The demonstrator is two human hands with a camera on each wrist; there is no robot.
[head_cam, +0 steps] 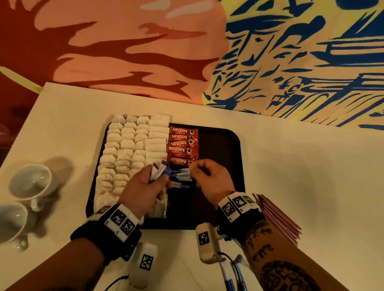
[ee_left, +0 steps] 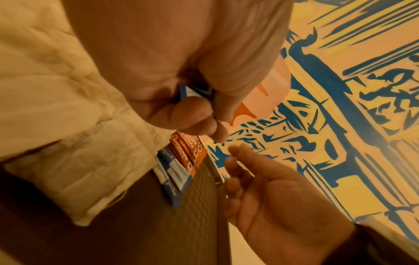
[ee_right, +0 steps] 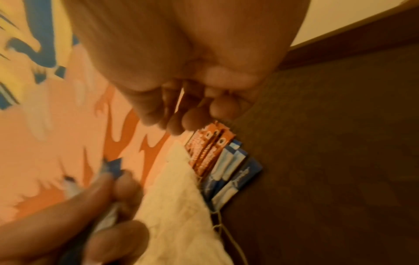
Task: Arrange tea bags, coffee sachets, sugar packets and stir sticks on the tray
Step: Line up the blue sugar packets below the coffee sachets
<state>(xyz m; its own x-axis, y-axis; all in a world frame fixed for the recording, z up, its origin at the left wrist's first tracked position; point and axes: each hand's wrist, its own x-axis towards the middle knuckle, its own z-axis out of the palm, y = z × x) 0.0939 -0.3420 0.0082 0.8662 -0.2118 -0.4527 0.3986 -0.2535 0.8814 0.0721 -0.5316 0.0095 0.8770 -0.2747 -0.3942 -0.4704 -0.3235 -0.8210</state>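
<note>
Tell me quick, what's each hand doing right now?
Left hand: holding a bunch of blue sugar packets.
Right hand: fingers curled, nothing visibly in them.

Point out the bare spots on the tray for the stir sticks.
Bare: the tray's right half, beyond the coffee sachets, and its near strip below the blue sugar packets. Crowded: the left half, packed with tea bags.

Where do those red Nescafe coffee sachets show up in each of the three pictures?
Head view: red Nescafe sachets stacked mid-tray, right of the white tea bags.
Left wrist view: sachets at centre, below the fingers.
Right wrist view: sachets at centre, beside the blue packets.
Shared landmark: the tea bags bordering them.
</note>
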